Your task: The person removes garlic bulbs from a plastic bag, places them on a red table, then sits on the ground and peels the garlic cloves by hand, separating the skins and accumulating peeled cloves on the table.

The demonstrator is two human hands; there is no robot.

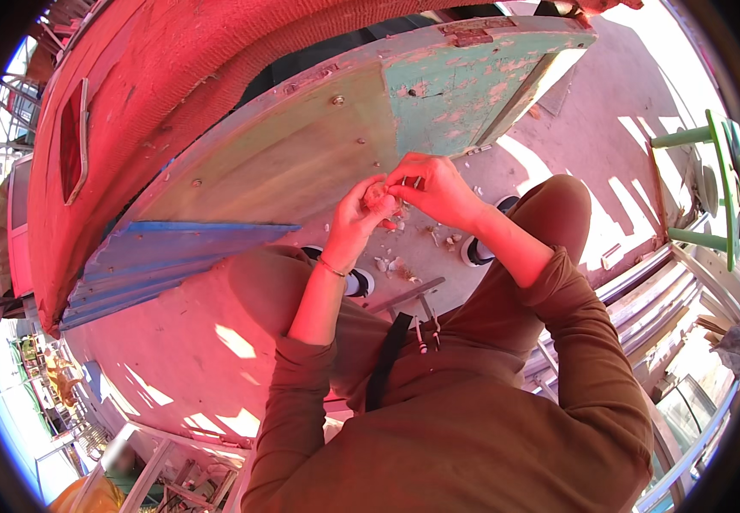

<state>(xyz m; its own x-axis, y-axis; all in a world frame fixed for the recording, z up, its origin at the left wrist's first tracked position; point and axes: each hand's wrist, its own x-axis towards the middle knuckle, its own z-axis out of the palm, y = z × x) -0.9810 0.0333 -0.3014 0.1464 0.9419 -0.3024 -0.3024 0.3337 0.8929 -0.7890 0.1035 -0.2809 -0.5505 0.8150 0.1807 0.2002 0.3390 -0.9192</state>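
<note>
Above my knees, both hands are together at a small pale, roundish garlic bulb; the pink light blurs its detail. My left hand holds it from the left, fingers curled round it. From the right, my right hand is closed in a pinch at the bulb's edge; whether a loose piece is between those fingertips I cannot make out. Below the hands, pale papery scraps lie on the floor between my shoes.
A wooden panel, part bare and part turquoise, stands ahead under red cloth. A blue corrugated sheet lies at left. At right are a green-legged stool and stacked boards. Framed items stand at lower left.
</note>
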